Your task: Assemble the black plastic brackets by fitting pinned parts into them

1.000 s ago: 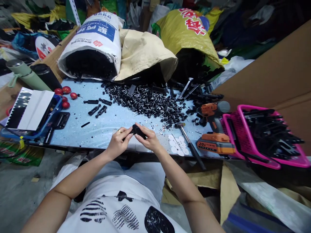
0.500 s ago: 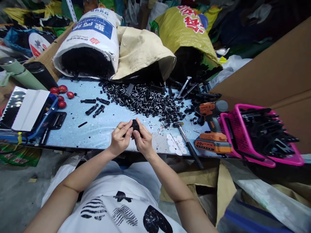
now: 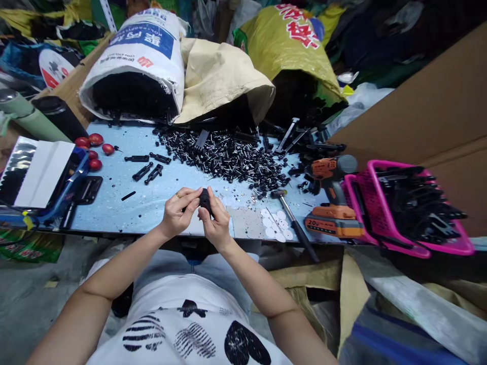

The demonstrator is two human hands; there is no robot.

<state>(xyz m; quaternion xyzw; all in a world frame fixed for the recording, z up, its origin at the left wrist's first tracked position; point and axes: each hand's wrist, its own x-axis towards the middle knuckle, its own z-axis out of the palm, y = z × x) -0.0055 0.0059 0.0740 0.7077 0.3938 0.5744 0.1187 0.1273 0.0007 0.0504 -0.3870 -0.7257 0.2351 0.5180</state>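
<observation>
Shifted left, the black part (image 3: 205, 199) seems clasped in the right hand (image 3: 217, 221).

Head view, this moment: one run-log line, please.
right hand: holding black part | left hand: close against it, hold unclear | orange drill: upright on table | hammer: lying left of drill

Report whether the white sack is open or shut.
Open. The mouth of the white sack gapes wide toward the table, its rim spread around a dark inside.
</observation>
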